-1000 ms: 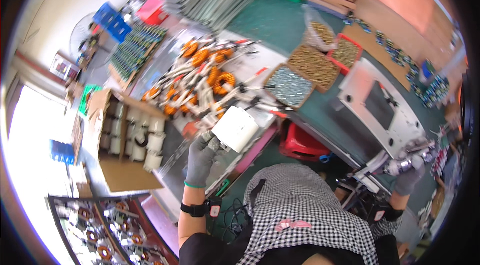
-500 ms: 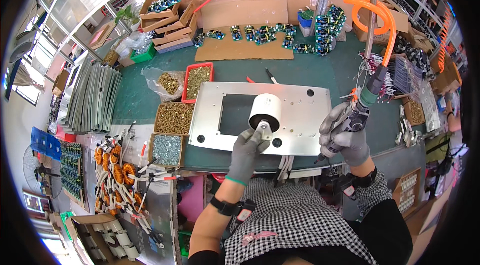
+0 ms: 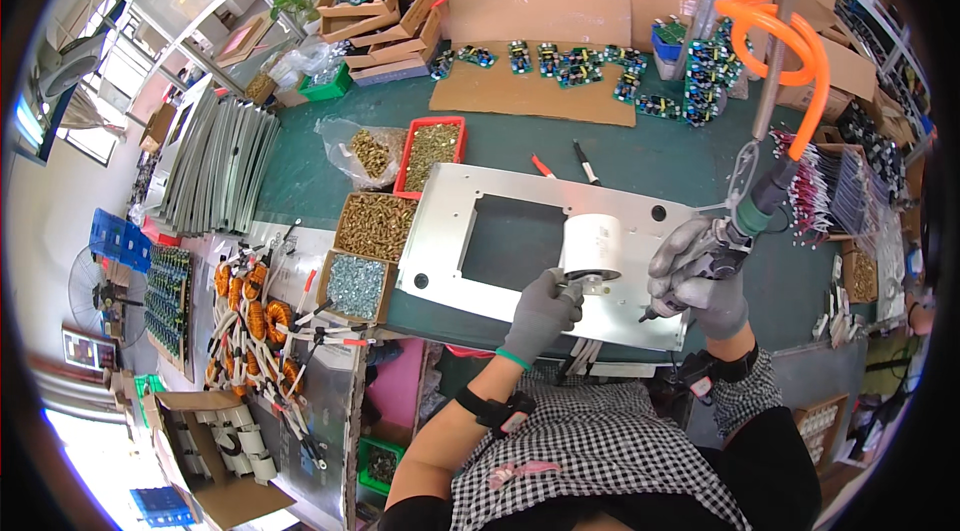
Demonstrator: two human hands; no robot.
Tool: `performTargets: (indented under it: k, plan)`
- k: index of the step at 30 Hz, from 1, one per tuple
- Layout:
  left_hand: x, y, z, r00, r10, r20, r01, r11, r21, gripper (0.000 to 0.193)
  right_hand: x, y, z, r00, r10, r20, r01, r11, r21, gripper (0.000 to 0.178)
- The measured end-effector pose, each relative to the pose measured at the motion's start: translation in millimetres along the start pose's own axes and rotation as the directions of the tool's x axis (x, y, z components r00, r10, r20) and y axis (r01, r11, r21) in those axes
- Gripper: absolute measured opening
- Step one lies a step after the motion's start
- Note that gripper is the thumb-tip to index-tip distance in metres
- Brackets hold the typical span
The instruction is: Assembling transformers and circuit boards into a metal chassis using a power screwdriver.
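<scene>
On the green bench lies a silver metal plate (image 3: 465, 241) with a rectangular cutout and several holes. A white cylinder (image 3: 592, 243) stands tilted on or just above it, right of the cutout; contact underneath is hidden. My gloved left hand (image 3: 545, 311) is closed on the small metal bracket (image 3: 595, 285) at the cylinder's near end. Wrapped in my gloved right hand (image 3: 703, 276) is an air screwdriver (image 3: 722, 249), its dark tip (image 3: 650, 316) pointing down-left over the plate's right end. An orange coiled hose (image 3: 815, 101) runs up from the tool.
Left of the plate are boxes of brass fasteners (image 3: 374, 223) and silver fasteners (image 3: 355, 287), plus a red tray (image 3: 461, 134). Two pens (image 3: 585, 164) lie behind it. Circuit boards (image 3: 580, 67) rest on cardboard at the back. Copper coils (image 3: 277, 319) and stacked metal panels (image 3: 225, 171) are farther left.
The view has swung, so the bench appears shifted right and slightly rotated. The cylinder's dark end, visible before, has turned downward out of sight. Both hands keep their holds.
</scene>
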State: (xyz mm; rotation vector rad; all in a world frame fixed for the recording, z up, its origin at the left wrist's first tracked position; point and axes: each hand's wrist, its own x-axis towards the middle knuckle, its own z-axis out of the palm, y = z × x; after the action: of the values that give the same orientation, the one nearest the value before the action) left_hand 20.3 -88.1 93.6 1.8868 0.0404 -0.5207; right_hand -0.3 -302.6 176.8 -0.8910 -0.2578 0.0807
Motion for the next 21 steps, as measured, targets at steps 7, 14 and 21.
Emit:
performTargets:
  k: [7, 14, 21]
  plan:
    - [7, -5, -69, 0.939, 0.343, 0.026, -0.325, 0.862, 0.388, 0.046, 11, 2, 27, 0.986, -0.038, -0.161, 0.026, 0.997, -0.077, 0.043]
    - [97, -33, -265, 0.801, 0.413, -0.433, -0.145, 0.836, 0.53, 0.025, 14, 8, 45, 0.982, -0.138, -0.127, 0.116, 0.979, -0.17, 0.046]
    - [201, -73, -357, 0.549, 0.209, -0.809, 0.34, 0.828, 0.446, 0.07, 11, 23, 81, 0.9, -0.215, -0.379, 0.105, 0.951, -0.29, 0.049]
